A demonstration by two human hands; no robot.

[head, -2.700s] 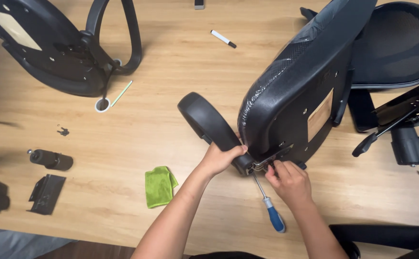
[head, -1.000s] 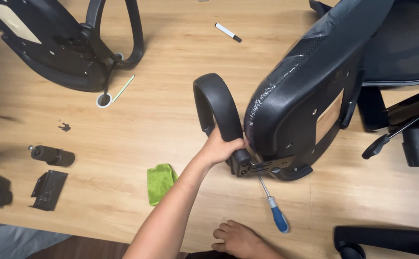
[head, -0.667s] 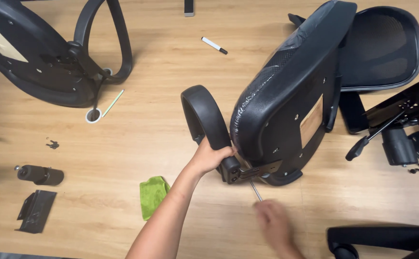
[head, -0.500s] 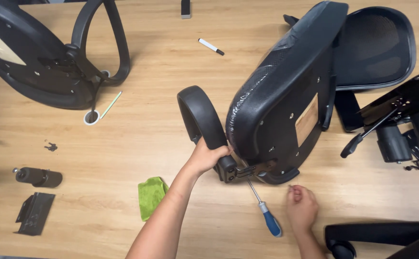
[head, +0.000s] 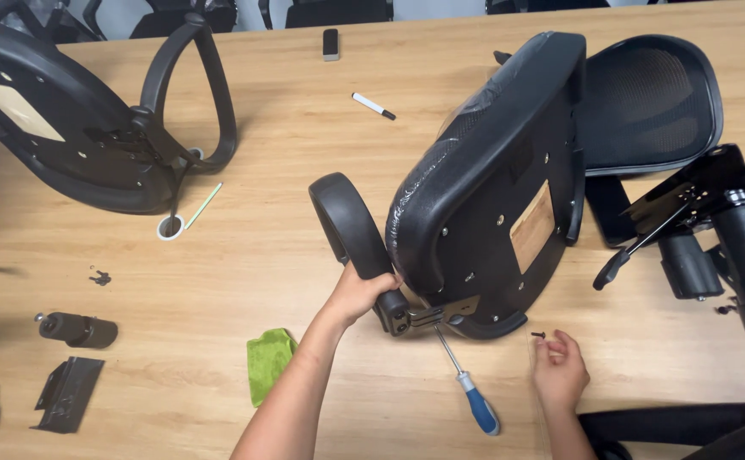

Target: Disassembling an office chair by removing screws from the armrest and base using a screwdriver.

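A single head-worn camera looks steeply down from above onto a wooden table (head: 244,255), facing away from the wearer. It sits close enough that both forearms enter from the bottom edge, while the far table edge shows, perhaps blurred, along the top

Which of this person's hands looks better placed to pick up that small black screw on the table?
The right hand, probably. Its fingertips sit beside the screw, apparently free. The left hand is gripping the armrest against the chair seat.
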